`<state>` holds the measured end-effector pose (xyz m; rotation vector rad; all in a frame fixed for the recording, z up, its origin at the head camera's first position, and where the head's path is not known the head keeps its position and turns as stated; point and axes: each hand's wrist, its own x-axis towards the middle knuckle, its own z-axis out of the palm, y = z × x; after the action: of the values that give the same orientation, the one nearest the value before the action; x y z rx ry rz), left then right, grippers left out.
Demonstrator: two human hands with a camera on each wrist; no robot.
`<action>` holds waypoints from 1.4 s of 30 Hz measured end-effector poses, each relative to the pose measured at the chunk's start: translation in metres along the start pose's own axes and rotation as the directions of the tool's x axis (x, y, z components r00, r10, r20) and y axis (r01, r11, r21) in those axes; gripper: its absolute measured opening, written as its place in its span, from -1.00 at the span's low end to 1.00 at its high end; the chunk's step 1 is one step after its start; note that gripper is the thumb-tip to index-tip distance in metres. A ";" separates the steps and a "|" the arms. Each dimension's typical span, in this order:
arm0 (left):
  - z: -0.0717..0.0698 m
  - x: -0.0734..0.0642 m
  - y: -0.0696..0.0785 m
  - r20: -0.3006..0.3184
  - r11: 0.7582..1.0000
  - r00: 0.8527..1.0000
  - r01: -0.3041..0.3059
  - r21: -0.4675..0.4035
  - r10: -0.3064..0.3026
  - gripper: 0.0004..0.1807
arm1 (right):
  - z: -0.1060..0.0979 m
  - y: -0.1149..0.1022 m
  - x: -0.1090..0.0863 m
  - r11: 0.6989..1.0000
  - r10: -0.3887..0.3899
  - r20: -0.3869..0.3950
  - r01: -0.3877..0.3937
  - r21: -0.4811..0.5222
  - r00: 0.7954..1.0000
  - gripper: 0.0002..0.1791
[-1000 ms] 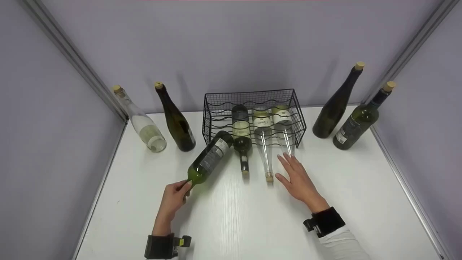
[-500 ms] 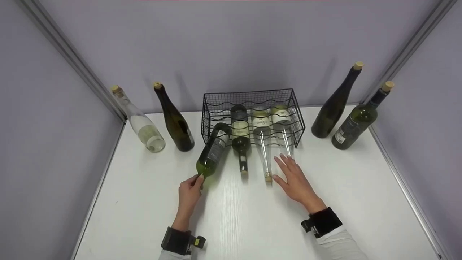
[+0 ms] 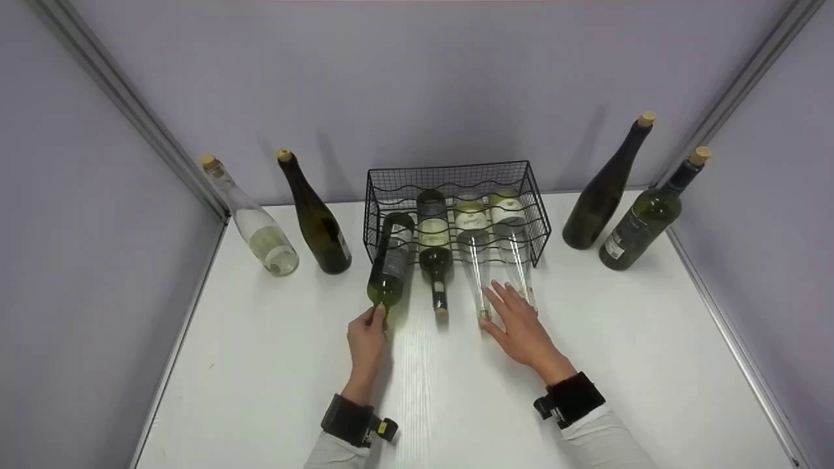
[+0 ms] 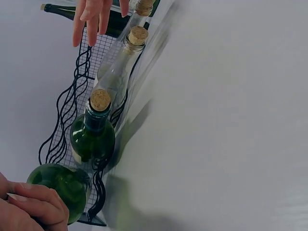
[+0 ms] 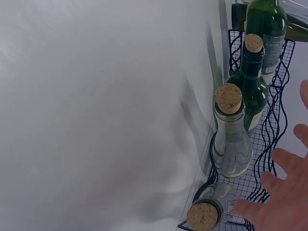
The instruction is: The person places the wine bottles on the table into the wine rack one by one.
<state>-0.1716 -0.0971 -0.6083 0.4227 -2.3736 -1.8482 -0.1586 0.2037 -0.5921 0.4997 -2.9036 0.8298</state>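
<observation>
My left hand (image 3: 366, 339) grips the neck of a green wine bottle (image 3: 392, 260) with a dark label. The base end of that bottle lies inside the left part of a black wire bottle rack (image 3: 449, 166), neck toward me. Beside it in the rack lie another green wine bottle (image 3: 435, 260) and two clear bottles, one in the middle (image 3: 477, 260) and one at the right (image 3: 511, 231). Fingers spread, my right hand (image 3: 523, 333) hovers at the clear bottles' necks, partly hiding them; whether it touches them I cannot tell. Corks (image 5: 228, 98) show in the right wrist view.
Left of the rack stand a clear corked bottle (image 3: 264, 231) and a dark corked bottle (image 3: 319, 228). At the right stand a dark bottle (image 3: 603, 195) and a green labelled bottle (image 3: 638, 228). Pale walls enclose the white table (image 3: 228, 404) at the back and sides.
My left hand has moved right and forward, swinging the green wine bottle straighter and bringing its base into the rack. My right hand has shifted slightly left and toward me.
</observation>
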 end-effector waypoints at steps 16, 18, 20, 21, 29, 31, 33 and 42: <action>0.039 0.013 0.000 -0.107 1.000 0.994 -0.023 -0.011 0.022 -0.63 | 0.013 -0.011 0.007 0.999 -0.037 0.054 0.037 0.000 0.998 -0.30; 0.043 0.014 0.000 -0.113 0.999 0.993 -0.032 -0.004 0.031 -0.63 | 0.015 -0.012 0.007 0.999 -0.047 0.057 0.047 0.003 0.997 -0.29; 0.046 0.016 0.001 -0.114 0.999 0.993 -0.036 -0.006 0.035 -0.62 | 0.017 -0.012 0.008 0.999 -0.054 0.058 0.054 0.010 0.997 -0.30; 0.048 0.017 0.002 -0.116 0.999 0.993 -0.036 -0.007 0.035 -0.61 | 0.017 -0.013 0.008 0.998 -0.056 0.059 0.055 0.014 0.997 -0.30; 0.061 0.023 0.006 -0.135 1.000 0.991 -0.009 0.002 0.009 -0.61 | 0.020 -0.017 0.007 0.995 -0.100 0.045 0.099 0.030 0.994 -0.30; 0.064 0.025 0.006 -0.141 1.000 0.990 -0.014 0.020 0.017 -0.62 | 0.020 -0.016 0.007 0.995 -0.098 0.046 0.097 0.028 0.994 -0.30; 0.067 0.027 0.004 -0.143 0.999 0.989 -0.025 0.030 0.029 -0.63 | 0.020 -0.016 0.006 0.996 -0.091 0.051 0.090 0.022 0.995 -0.30; 0.071 0.038 -0.003 -0.137 1.000 0.990 -0.016 0.020 0.019 -0.61 | 0.023 -0.020 0.010 0.996 -0.083 0.085 0.081 0.024 0.993 -0.28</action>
<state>-0.2249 -0.0419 -0.6325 0.5113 -2.2983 -1.7307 -0.1608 0.1730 -0.6003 0.6682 -2.9314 0.8484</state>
